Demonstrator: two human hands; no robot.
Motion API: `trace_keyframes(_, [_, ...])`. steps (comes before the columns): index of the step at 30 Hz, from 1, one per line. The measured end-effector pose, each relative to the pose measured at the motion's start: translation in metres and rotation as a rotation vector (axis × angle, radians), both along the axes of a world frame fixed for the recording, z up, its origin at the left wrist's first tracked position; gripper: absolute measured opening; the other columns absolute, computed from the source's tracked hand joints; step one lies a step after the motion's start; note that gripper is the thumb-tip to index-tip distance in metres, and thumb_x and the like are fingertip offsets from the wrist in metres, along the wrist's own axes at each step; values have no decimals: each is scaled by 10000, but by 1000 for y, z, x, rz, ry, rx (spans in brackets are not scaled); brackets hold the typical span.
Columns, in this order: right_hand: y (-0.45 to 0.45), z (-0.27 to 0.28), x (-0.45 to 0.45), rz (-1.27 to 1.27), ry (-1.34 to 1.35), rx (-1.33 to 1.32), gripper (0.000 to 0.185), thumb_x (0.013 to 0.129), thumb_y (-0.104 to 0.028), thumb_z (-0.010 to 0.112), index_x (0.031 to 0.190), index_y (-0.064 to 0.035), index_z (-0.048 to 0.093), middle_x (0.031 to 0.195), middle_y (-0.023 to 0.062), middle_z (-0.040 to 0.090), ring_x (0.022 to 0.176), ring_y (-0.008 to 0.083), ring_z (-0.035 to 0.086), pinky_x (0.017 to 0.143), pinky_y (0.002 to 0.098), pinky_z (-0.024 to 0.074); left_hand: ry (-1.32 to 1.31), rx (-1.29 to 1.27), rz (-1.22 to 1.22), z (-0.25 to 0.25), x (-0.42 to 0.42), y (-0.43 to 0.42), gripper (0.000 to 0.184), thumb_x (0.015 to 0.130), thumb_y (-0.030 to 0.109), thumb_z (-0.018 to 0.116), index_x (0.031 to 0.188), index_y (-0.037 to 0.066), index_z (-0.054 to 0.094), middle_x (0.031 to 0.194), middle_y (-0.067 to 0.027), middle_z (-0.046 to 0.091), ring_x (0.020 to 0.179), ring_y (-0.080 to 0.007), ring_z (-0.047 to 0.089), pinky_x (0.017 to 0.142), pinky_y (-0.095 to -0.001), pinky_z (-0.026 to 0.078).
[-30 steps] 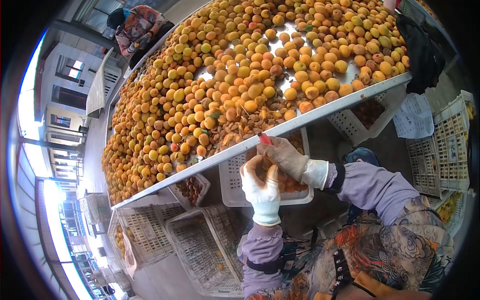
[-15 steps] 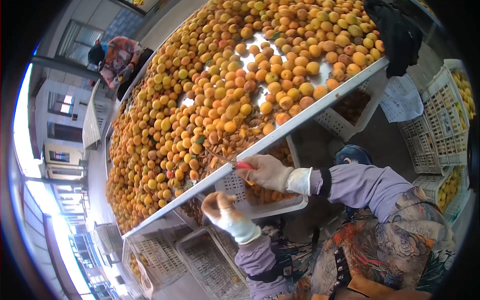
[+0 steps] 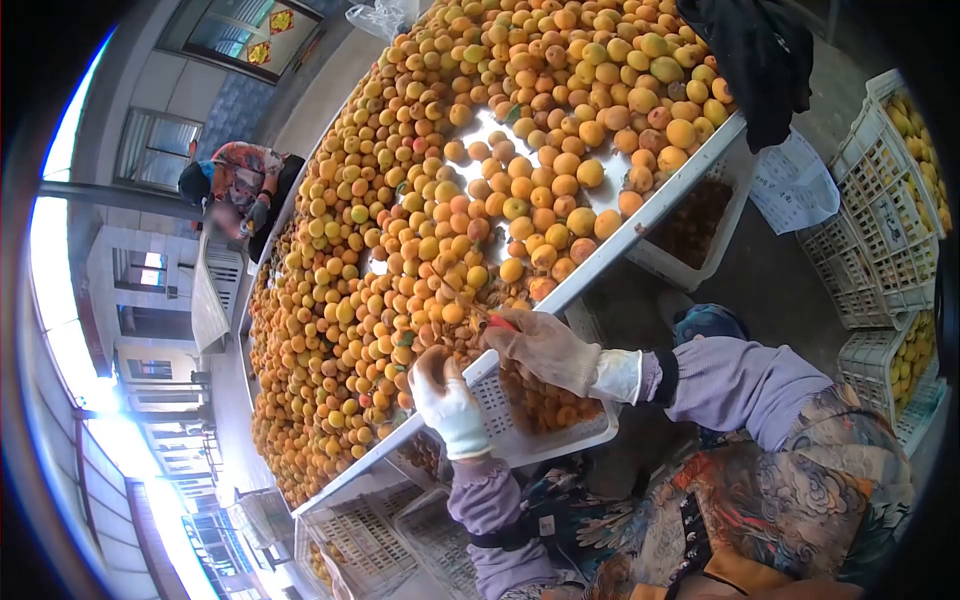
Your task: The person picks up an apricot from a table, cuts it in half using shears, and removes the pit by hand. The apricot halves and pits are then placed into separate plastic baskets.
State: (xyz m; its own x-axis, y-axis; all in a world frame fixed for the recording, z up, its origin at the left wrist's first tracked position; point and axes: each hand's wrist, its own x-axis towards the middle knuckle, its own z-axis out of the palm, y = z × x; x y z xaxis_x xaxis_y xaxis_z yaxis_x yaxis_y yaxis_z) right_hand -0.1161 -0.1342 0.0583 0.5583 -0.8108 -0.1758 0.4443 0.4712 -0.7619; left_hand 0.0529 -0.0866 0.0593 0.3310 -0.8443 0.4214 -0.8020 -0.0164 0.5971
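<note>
Yellow-orange fruits (image 3: pixel 390 240) cover a metal-edged table (image 3: pixel 640 222). My right hand (image 3: pixel 545 350), in a brownish-stained glove, is closed on a red-handled tool (image 3: pixel 502 323) just over the table's near edge; the tool's far end is hard to make out among the fruit scraps. My left hand (image 3: pixel 447 400), in a white glove, is at the same edge, lower and to the left, its fingers curled near the fruits. Whether anything lies between those fingers is hidden.
Beneath the table edge stands a white basket (image 3: pixel 565 445) with fruit pieces. Another bin (image 3: pixel 700 225) holds dark scraps. Stacked crates (image 3: pixel 885 215) with fruit stand at the right, beside a hanging paper (image 3: pixel 795 185) and dark cloth (image 3: pixel 765 70). Across the table is another person (image 3: pixel 240 185).
From together at the edge, my hands moved apart, the left dropping below it and then rising back to the fruits. My right hand keeps the red-handled tool. The view has shifted.
</note>
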Motion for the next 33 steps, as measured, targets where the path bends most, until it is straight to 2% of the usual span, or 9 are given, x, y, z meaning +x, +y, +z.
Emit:
trace_keyframes(3, [-4, 7, -18, 14, 23, -18, 310, 912, -375, 553, 841, -73, 544, 656, -36, 493, 581, 39, 459, 526, 192, 399, -289, -13, 52, 1, -1, -31, 265, 789, 59, 635, 1052, 44, 606, 983, -145, 571, 896, -298, 588, 798, -366, 475])
trace_keyframes(7, [-5, 5, -29, 0, -84, -73, 315, 914, -380, 548, 896, -66, 576, 668, -29, 516, 597, 38, 471, 538, 191, 399, 107, 43, -197, -14, -23, -84, 245, 813, 89, 617, 1053, 39, 610, 918, -135, 638, 837, -296, 625, 777, -366, 491])
trace_keyframes(10, [-8, 8, -37, -8, -129, -49, 309, 920, -377, 544, 915, -71, 584, 684, -33, 526, 623, 31, 473, 542, 184, 393, -20, 212, -186, -18, -59, -124, 249, 817, 164, 642, 1042, 58, 623, 934, -146, 667, 866, -285, 648, 758, -348, 502])
trace_keyframes(13, [-12, 16, -45, -2, -155, -29, 388, 916, -425, 543, 977, -43, 572, 698, -24, 534, 542, 28, 451, 486, 158, 357, 4, 38, -271, -61, -52, -168, 288, 813, 216, 642, 1064, 86, 586, 916, -165, 636, 831, -338, 623, 729, -398, 493])
trace_keyframes(17, [-13, 21, -49, 17, -146, 92, 296, 920, -378, 537, 859, -90, 564, 662, -36, 515, 518, 33, 432, 468, 182, 365, -474, 119, -237, -51, -56, -207, 348, 780, 148, 606, 1122, 120, 551, 1045, -146, 575, 893, -341, 574, 717, -422, 492])
trace_keyframes(19, [-15, 21, -51, 35, -195, 76, 303, 913, -389, 544, 856, -92, 566, 659, -33, 514, 508, 35, 433, 466, 185, 368, -613, 188, -304, -66, -50, -218, 362, 772, 145, 603, 1131, 138, 556, 1101, -125, 558, 909, -318, 571, 735, -403, 500])
trace_keyframes(23, [-17, 19, -54, 11, -140, 82, 319, 905, -403, 550, 871, -87, 574, 671, -32, 515, 530, 39, 450, 469, 183, 369, -716, 285, -128, -64, -55, -226, 457, 728, 150, 638, 1176, 197, 560, 1046, -121, 565, 952, -307, 567, 785, -407, 485])
trace_keyframes(28, [-19, 24, -58, 43, -161, 133, 328, 915, -403, 549, 946, -77, 575, 688, -32, 525, 532, 26, 447, 460, 168, 355, -724, 135, -187, -71, -51, -227, 361, 692, 134, 669, 1040, 153, 577, 942, -114, 560, 877, -311, 553, 737, -421, 479])
trace_keyframes(33, [-21, 20, -55, 43, -174, 93, 358, 930, -424, 519, 983, -75, 577, 689, -38, 525, 514, 16, 437, 429, 157, 337, -518, 234, -244, -61, -47, -206, 428, 706, 132, 692, 1107, 116, 546, 974, -136, 595, 938, -305, 565, 787, -407, 479])
